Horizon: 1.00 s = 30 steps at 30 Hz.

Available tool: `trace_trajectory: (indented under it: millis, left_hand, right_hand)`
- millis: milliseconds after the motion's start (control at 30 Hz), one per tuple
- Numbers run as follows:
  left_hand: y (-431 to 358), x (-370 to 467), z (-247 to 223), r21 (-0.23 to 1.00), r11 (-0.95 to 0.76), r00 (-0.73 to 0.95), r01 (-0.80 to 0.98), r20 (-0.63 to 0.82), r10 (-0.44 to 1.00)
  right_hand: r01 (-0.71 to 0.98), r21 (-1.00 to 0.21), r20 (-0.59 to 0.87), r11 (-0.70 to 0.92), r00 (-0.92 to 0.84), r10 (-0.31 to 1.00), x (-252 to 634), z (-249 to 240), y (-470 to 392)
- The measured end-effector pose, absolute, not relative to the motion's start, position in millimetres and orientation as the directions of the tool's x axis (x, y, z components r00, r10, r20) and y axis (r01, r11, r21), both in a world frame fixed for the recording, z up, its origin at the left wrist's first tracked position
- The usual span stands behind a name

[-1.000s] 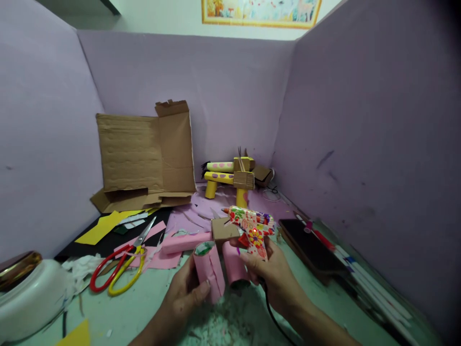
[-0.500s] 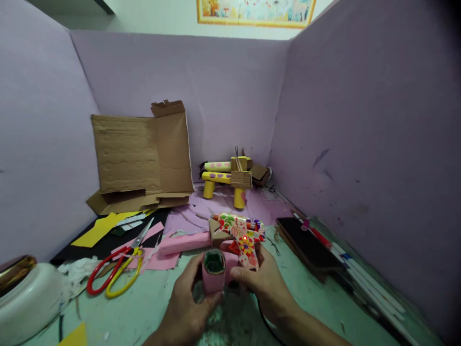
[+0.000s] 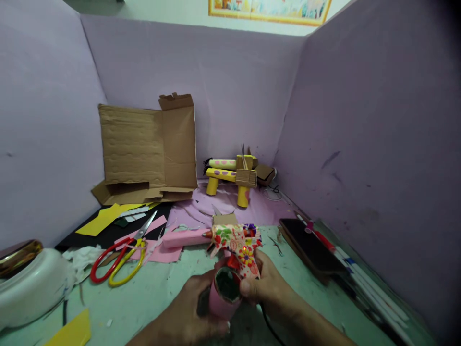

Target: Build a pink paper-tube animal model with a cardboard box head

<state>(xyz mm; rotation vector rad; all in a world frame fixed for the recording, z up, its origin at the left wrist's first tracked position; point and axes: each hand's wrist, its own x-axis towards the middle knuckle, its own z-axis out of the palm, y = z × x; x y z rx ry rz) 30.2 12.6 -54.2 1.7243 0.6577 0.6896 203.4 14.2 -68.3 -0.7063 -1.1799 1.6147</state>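
In the head view, my left hand (image 3: 187, 307) is wrapped round a short pink paper-covered tube (image 3: 222, 303), its open dark end tilted up toward me. My right hand (image 3: 273, 281) grips a floral-patterned glue gun (image 3: 230, 235) with a small lit light, its nozzle pointing left. The gun's red trigger shows just above the tube, and my right thumb lies close to the tube's rim. Behind the gun lie a longer pink roll (image 3: 185, 238) and a brown cardboard piece (image 3: 224, 219), both partly hidden by it.
Scissors with red and yellow handles (image 3: 122, 262) lie on paper scraps at left, near a white rounded container (image 3: 36, 283). A cardboard sheet (image 3: 144, 149) and yellow spotted tube animals (image 3: 230, 174) stand behind. A phone (image 3: 309, 245) and markers (image 3: 363, 278) lie right.
The pink tube has moved right and nearer to me, and now sits in front of the glue gun's handle. The gun has shifted slightly left and down. My view has moved slightly.
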Motion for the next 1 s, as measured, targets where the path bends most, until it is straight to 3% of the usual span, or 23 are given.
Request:
trace_trajectory:
  millis: [167,300,433,600,733,833,900,1000]
  left_hand:
    - [12.6,29.1,-57.3,0.979,-0.163,0.655,0.124,0.043,0.754]
    - [25.4,20.0,-76.8,0.956,-0.237,0.422,0.172,0.146,0.895]
    - [40.6,9.1,-87.7,0.939,-0.247,0.211,0.241,0.198,0.957]
    - [44.7,10.1,-97.6,0.966,-0.235,0.077,0.106,0.227,0.971]
    - [44.7,12.1,-104.0,0.972,-0.229,0.054,0.060,0.226,0.973]
    - [47.0,8.2,-107.6,0.952,-0.298,0.163,0.067,0.285,0.945]
    - [48.2,4.8,-108.1,0.930,-0.355,0.224,0.099,0.327,0.918]
    - [48.3,1.7,-104.6,0.888,-0.409,0.187,0.212,0.373,0.909]
  right_hand:
    - [-0.329,-0.942,0.032,-0.064,-0.278,0.960,200.2,-59.7,9.2]
    - [-0.241,-0.970,0.082,0.034,-0.189,0.979,214.3,-59.0,16.0]
    - [-0.138,-0.984,0.145,0.116,-0.224,0.964,229.5,-62.0,20.8]
    - [-0.015,-0.993,0.119,0.120,-0.309,0.943,230.6,-59.3,18.0]
    - [0.060,-0.985,0.130,0.161,-0.360,0.924,224.7,-51.5,15.4]
    - [0.099,-0.977,0.142,0.189,-0.360,0.922,223.0,-48.5,15.2]
    - [0.103,-0.974,0.153,0.204,-0.366,0.918,224.0,-48.7,15.6]
    - [0.104,-0.971,0.157,0.216,-0.405,0.901,227.2,-53.0,15.5]
